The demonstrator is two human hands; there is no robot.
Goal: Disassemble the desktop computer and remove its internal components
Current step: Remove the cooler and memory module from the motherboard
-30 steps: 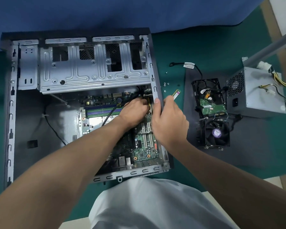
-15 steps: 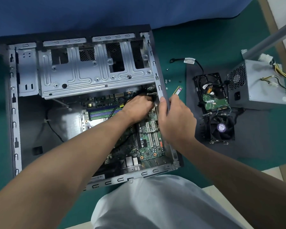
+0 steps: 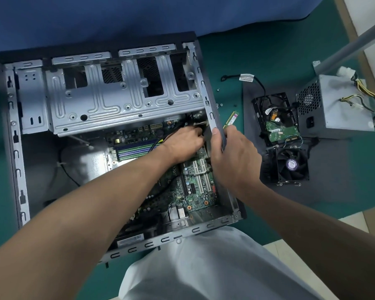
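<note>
The open desktop case (image 3: 126,98) lies flat on the green mat with its motherboard (image 3: 195,191) still inside. My left hand (image 3: 182,144) reaches into the far right corner of the board. Its fingers curl round a small cable connector against the wall, and the fingertips are hidden. My right hand (image 3: 234,156) grips the case's right side wall (image 3: 206,92), thumb inside and fingers outside. Memory sticks (image 3: 134,149) sit in their slots left of my left hand.
On the dark pad at the right lie a hard drive in its bracket (image 3: 275,124), a cooling fan (image 3: 291,165) and the power supply (image 3: 338,109). A loose memory stick (image 3: 232,119), small screws (image 3: 220,104) and a labelled cable (image 3: 247,79) lie beside the case. A grey pole (image 3: 355,43) slants overhead.
My left hand has pushed a little further into the corner by the wall. My right hand keeps its grip on the side wall. The camera view has shifted slightly.
</note>
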